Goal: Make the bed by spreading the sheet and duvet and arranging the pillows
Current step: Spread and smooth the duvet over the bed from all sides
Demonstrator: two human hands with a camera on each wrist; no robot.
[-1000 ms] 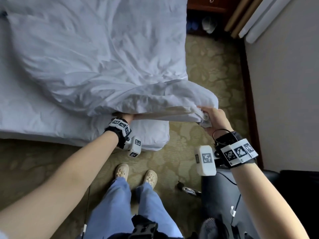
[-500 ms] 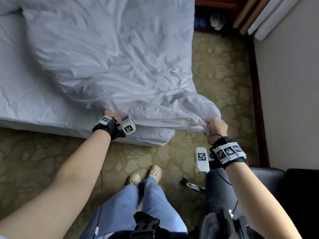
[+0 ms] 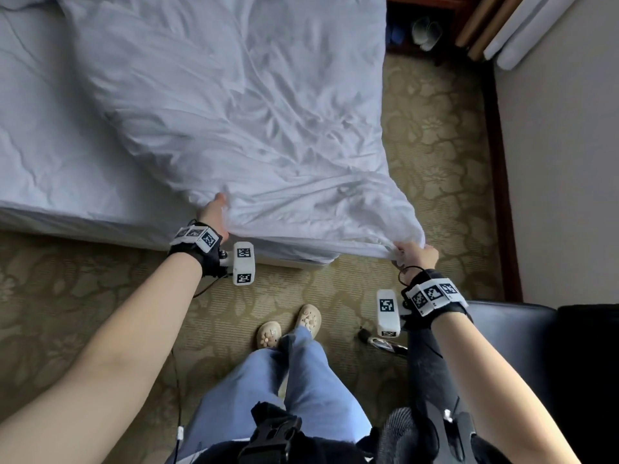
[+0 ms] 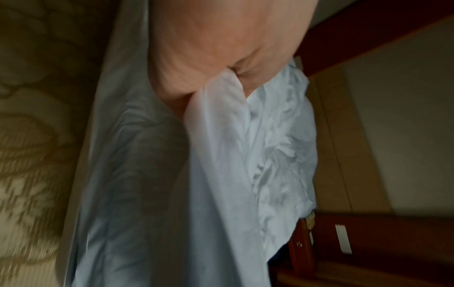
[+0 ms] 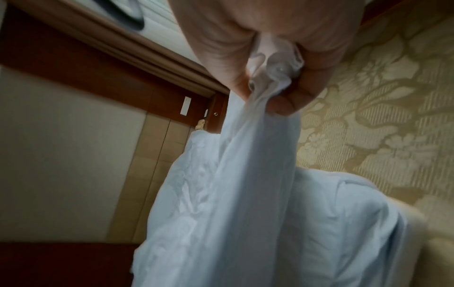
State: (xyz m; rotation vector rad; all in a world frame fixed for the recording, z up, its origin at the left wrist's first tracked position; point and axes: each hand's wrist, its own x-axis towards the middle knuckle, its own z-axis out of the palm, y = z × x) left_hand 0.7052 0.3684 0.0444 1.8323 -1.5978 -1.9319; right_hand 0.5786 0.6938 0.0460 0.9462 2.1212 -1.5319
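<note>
The white duvet (image 3: pixel 234 105) lies crumpled over the right part of the bed (image 3: pixel 50 182), its long axis running from the near foot edge away toward the top of the head view. Its near edge runs crosswise between the two hands, and its near right corner hangs out past the mattress corner, over the patterned carpet (image 3: pixel 432 135). To the left of the duvet the white sheet (image 3: pixel 37 128) lies bare and wrinkled on the mattress.

The left hand (image 3: pixel 214 212) grips the duvet's near edge, thumb on top and the cloth gathered under it; in the left wrist view the fabric folds into the palm (image 4: pixel 209 58), so the hand is clamped on the duvet. The right hand (image 3: pixel 417 254) holds the near right corner, and the right wrist view shows its fingers (image 5: pixel 290 103) curled tight round a bunched wad of the cloth (image 5: pixel 272 64).

Both wrists carry black bands with white square-patterned marker tags (image 3: pixel 433 293); these are coded patterns, not readable writing. No brand or label can be read on the bedding.

A pair of slippers (image 3: pixel 425 30) sits by dark wooden furniture at the top right. A black chair (image 3: pixel 522 333) stands beside the person's right arm. The person's own beige shoes (image 3: pixel 289 326) stand on the carpet, toes toward the bed
</note>
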